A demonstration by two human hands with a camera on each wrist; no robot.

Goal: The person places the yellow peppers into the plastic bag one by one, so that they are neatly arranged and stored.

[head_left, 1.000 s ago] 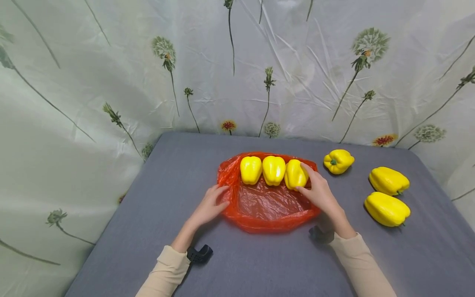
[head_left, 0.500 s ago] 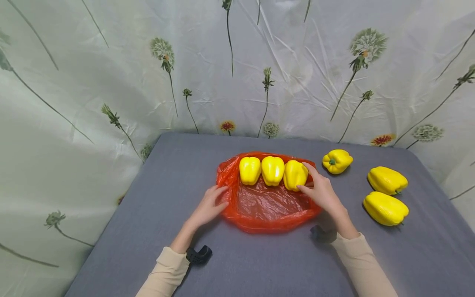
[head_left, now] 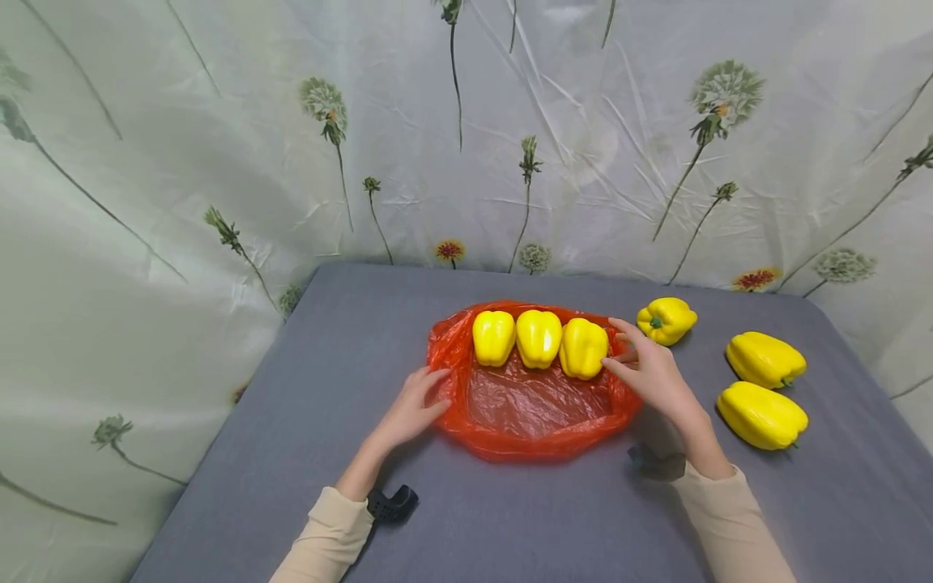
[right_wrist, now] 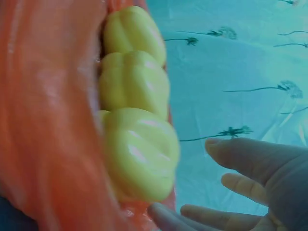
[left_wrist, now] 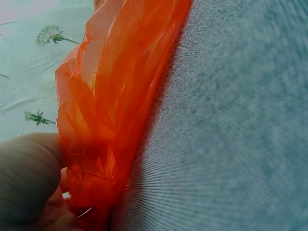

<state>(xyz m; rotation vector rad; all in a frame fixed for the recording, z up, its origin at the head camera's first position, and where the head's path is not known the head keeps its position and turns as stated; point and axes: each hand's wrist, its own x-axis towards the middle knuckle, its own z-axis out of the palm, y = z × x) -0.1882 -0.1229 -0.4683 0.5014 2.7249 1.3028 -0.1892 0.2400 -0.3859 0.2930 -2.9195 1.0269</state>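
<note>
An orange-red plastic bag (head_left: 539, 444) lies spread open with three yellow bell peppers in a row along its far side. These are the left pepper (head_left: 493, 338), the middle pepper (head_left: 538, 338) and the right pepper (head_left: 584, 348). My left hand (head_left: 411, 409) holds the bag's left edge; in the left wrist view the gathered plastic (left_wrist: 98, 183) runs down beside my thumb (left_wrist: 29, 173). Just right of the right pepper is my right hand (head_left: 651, 376), its fingers spread and holding nothing. A gap shows between its thumb and that pepper in the right wrist view.
Beyond the bag, a yellow pepper (head_left: 666, 321) sits on the grey-covered table (head_left: 328, 340). Farther right lie an upper pepper (head_left: 765, 359) and a lower pepper (head_left: 762, 415). A flower-print curtain (head_left: 568, 202) hangs behind the table's back edge.
My right hand has let go of the right pepper and drawn back to the right. That pepper stays in the bag beside the other two. The left hand keeps its place.
</note>
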